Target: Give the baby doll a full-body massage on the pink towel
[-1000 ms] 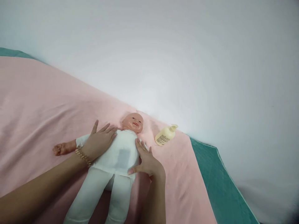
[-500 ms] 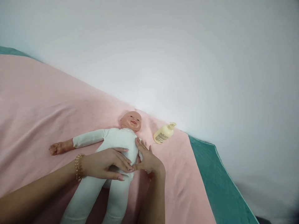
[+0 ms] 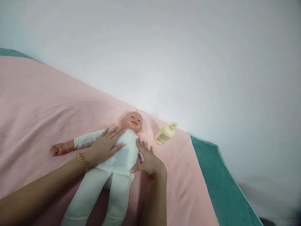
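A baby doll (image 3: 125, 160) with a white cloth body lies on its back, its head toward the wall. My left hand (image 3: 105, 146), with a gold bracelet at the wrist, rests on the doll's chest and shoulder at the left, fingers stretched out toward the neck. Along the doll's other side lies my right hand (image 3: 147, 158), its fingers and thumb spread against the torso. That hand partly hides the doll's arm on the right. Neither hand has anything gripped in it. A pale yellow pump bottle (image 3: 164, 133) stands beyond my right hand.
A pink sheet (image 3: 47, 91) with some creases lies under the doll. Teal material (image 3: 216, 175) shows past the sheet at the right and at the far left corner. Behind them rises a pale wall (image 3: 164, 56).
My left hand has moved up from the doll's lower belly to its upper chest and shoulder, its fingers now pointing toward the head. My right hand stays at the doll's side.
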### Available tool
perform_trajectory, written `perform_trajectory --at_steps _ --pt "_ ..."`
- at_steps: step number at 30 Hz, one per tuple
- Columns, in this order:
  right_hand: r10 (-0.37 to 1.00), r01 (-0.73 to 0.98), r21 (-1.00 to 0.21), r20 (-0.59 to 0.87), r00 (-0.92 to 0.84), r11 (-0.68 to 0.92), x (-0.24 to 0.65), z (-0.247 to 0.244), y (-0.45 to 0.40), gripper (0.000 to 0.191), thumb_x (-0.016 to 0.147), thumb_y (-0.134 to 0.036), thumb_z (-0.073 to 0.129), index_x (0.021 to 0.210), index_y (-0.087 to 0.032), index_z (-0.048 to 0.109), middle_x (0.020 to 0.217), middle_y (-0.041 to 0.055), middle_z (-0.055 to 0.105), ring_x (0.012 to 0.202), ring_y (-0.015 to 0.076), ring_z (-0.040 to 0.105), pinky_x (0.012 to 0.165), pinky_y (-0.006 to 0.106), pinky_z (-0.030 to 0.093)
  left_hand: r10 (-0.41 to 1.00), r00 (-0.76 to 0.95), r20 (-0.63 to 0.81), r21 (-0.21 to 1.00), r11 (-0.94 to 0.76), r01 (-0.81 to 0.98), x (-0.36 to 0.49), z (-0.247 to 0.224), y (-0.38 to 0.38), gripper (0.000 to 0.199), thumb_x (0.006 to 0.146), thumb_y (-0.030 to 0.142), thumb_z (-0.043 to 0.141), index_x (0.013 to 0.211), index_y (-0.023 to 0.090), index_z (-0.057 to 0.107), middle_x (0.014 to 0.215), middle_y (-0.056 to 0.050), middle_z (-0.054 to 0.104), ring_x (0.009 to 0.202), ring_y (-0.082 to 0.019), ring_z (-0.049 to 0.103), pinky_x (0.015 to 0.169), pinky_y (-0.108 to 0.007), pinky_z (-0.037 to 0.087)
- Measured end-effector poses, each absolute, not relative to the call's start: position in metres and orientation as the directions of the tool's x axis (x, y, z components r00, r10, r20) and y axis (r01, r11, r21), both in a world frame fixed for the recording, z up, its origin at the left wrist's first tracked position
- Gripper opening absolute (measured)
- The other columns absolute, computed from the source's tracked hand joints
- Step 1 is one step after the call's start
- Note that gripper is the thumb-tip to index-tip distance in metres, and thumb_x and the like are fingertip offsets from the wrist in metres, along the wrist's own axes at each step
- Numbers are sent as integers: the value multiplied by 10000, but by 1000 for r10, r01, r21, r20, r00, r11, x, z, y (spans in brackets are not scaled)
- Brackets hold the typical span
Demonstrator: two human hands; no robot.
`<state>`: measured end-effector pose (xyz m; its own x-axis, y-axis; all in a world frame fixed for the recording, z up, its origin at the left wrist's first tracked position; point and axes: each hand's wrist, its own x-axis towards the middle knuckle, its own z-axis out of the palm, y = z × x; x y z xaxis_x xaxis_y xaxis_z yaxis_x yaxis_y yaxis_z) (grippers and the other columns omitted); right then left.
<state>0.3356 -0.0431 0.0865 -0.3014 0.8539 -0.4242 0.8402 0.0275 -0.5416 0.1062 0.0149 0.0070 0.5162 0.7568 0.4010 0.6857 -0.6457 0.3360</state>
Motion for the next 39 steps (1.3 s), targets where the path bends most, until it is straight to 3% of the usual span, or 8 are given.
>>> perform_trajectory --at_steps 4,7,13,16,20,24,32,39 --pt "862 845 -532 -406 -304 48 328 101 -55 1095 742 -587 686 1531 -216 23 1609 45 -23 1492 223 -84 1190 500 -111 812 395 430 276 -535 798 101 4 22 536 996 421 266 1427 170 462 1437 -86 494 1409 -296 314 1167 -538 114" --pt "833 785 -594 -335 -440 176 311 115 -69 965 819 -616 595 1532 -249 59 1607 8 21 1495 231 -38 1210 493 -64 813 356 461 243 -501 830 95 2 29 498 991 361 250 1356 183 539 1365 -85 566 1381 -308 364 1163 -574 27" --pt "734 648 -643 -192 -651 407 263 112 -78 805 799 -716 547 1480 -389 270 1534 -82 333 1457 272 242 1239 385 62 787 360 501 308 -550 776 86 -5 39 461 973 358 289 1274 201 602 1273 -103 632 1345 -329 417 1158 -592 27" --pt "776 719 -578 -218 -591 385 257 99 -68 776 813 -747 483 1477 -411 262 1540 -111 308 1475 277 158 1236 400 46 782 365 505 355 -574 738 83 -5 41 443 967 373 312 1243 218 621 1269 -102 636 1352 -325 410 1154 -600 36" --pt "833 747 -575 -191 -519 333 266 82 -52 745 915 -686 338 1525 -345 80 1596 -88 41 1492 247 -45 1178 506 -160 791 391 470 331 -569 753 82 -3 41 455 972 372 305 1259 204 615 1293 -86 623 1333 -329 435 1155 -591 33" --pt "900 810 -550 -220 -377 204 282 73 -40 768 933 -672 279 1529 -304 -35 1593 -68 -92 1476 225 -164 1143 553 -192 802 391 450 293 -547 784 83 -3 40 483 983 395 287 1293 186 593 1314 -78 609 1323 -324 447 1161 -570 16" --pt "906 835 -550 -358 -227 -8 318 76 -37 925 870 -718 403 1529 -266 -62 1607 -8 -85 1483 227 -145 1141 513 -204 790 391 472 265 -551 792 86 1 37 490 995 428 268 1305 201 572 1346 -75 584 1338 -293 433 1169 -539 -41" --pt "910 824 -565 -360 -205 -38 320 75 -37 957 857 -711 443 1532 -245 -50 1607 2 -71 1482 223 -152 1145 508 -194 778 390 493 349 -587 731 92 10 31 459 986 429 308 1274 217 596 1338 -81 589 1347 -279 425 1173 -544 0"
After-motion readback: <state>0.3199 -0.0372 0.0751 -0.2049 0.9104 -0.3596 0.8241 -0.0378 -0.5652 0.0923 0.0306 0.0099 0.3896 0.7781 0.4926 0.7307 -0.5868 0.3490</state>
